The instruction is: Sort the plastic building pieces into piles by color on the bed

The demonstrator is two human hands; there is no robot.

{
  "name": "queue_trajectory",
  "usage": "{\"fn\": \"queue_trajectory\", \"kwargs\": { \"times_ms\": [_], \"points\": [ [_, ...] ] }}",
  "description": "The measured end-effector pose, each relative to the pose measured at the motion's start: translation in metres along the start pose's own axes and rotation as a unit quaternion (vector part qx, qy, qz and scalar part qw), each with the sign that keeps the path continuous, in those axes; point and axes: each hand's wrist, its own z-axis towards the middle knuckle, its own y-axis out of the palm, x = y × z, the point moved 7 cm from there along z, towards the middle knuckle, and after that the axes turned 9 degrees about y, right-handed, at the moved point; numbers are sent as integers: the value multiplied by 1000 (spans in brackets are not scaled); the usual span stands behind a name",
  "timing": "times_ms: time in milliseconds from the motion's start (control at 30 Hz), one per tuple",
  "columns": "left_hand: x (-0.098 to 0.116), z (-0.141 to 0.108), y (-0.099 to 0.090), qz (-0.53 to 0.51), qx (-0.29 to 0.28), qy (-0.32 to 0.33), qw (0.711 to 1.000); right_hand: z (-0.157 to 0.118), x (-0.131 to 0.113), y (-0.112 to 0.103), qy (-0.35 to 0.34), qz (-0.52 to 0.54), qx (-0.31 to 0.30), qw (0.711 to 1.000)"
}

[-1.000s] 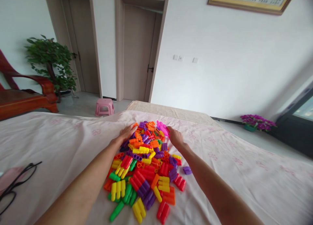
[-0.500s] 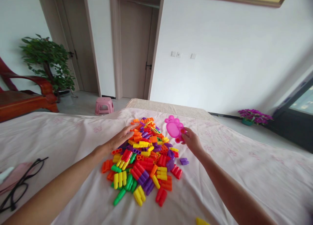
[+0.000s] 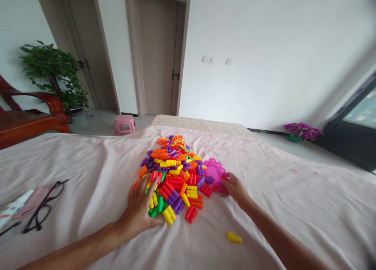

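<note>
A heap of red, yellow, orange, green and purple plastic pieces (image 3: 176, 180) lies on the pale cloth (image 3: 264, 207). My left hand (image 3: 141, 203) rests against the heap's near left side, fingers spread over some pieces and thumb apart. At the heap's right edge, my right hand (image 3: 233, 188) grips the rim of a pink flower-shaped plastic piece (image 3: 213, 171), which is low beside the purple and red pieces. One yellow piece (image 3: 234, 237) lies alone on the cloth, nearer than my right hand.
Black-framed glasses (image 3: 44, 211), a white tube (image 3: 16, 207) and a pink cloth (image 3: 35, 201) lie at the left. Beyond the covered surface are a pink stool (image 3: 125, 124), a wooden chair (image 3: 35, 117), a leafy plant (image 3: 54, 74) and purple flowers (image 3: 304, 131).
My left hand has moved from the heap's far left side to its near left side. My right hand has brought the pink piece down and closer, beside the heap. The view has shifted slightly.
</note>
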Motion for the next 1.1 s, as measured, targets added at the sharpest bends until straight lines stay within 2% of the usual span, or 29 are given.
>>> {"fn": "queue_trajectory", "kwargs": {
  "times_ms": [100, 167, 267, 500, 567, 667, 800, 900, 967, 1033, 1100],
  "points": [
    [12, 19, 4, -6, 36, -22, 999, -6, -9, 21, 9, 26, -30, 999],
    [11, 29, 7, -17, 50, -41, 998, -8, -11, 27, 17, 49, -35, 998],
    [10, 40, 8, -55, 69, -34, 996, -9, -8, 39, 22, 86, -60, 994],
    [10, 55, 2, -116, 99, -36, 988, -9, -22, 82, -40, 108, -84, 990],
    [6, 55, -1, -120, 110, -48, 985, -11, -33, 93, -69, 73, -82, 992],
    [-7, 54, -9, -131, 137, -74, 979, -18, -56, 103, -131, -43, -48, 989],
    [-27, 61, -29, -166, 177, -83, 966, -36, -98, 113, -222, -204, -15, 953],
    [-46, 71, -46, -198, 176, -87, 960, -40, -128, 114, -262, -278, -3, 924],
    [-62, 78, -52, -221, 141, -95, 960, -32, -145, 106, -276, -318, 29, 906],
    [-79, 83, -54, -246, 110, -111, 957, -13, -157, 92, -266, -354, 78, 893],
    [-100, 87, -55, -254, 107, -135, 952, 14, -160, 75, -232, -379, 121, 888]
  ]
}}
